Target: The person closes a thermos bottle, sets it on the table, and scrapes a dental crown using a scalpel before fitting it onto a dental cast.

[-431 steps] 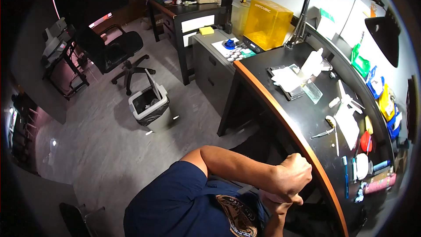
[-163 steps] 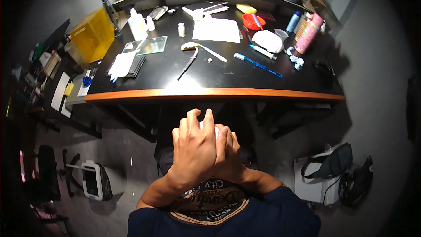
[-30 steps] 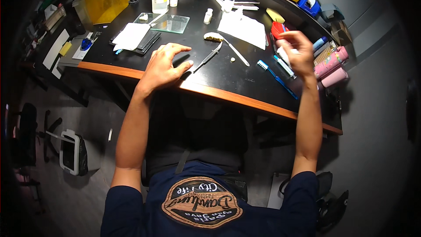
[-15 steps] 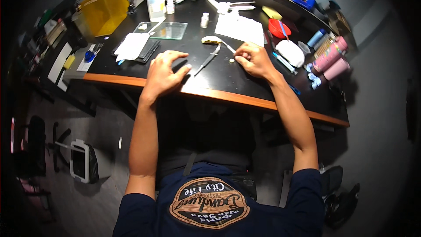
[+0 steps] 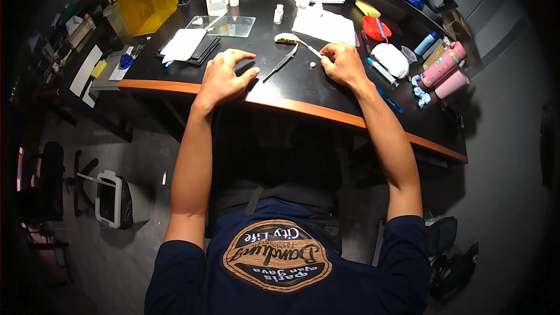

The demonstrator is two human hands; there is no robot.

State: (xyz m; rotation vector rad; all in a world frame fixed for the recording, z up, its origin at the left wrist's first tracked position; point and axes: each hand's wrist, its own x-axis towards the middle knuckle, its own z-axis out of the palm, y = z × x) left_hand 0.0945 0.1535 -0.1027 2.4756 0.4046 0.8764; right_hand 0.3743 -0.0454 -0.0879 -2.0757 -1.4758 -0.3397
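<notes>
At the desk (image 5: 297, 88), right hand (image 5: 344, 65) pinches what's probably a spatula (image 5: 310, 49).

- The tabletop (image 5: 286, 88) is black, with an orange-brown edge on the near side.
- At left there lie a glass plate (image 5: 240, 25) and a black flat case (image 5: 208, 52); farther, a large bottle (image 5: 216, 0) stands.
- In the middle lie a slim dark tool (image 5: 279, 65) and a white sheet (image 5: 326, 28).
- At right are a red bowl (image 5: 374, 30), a syringe (image 5: 382, 72) and a pink cup (image 5: 452, 88).
</notes>
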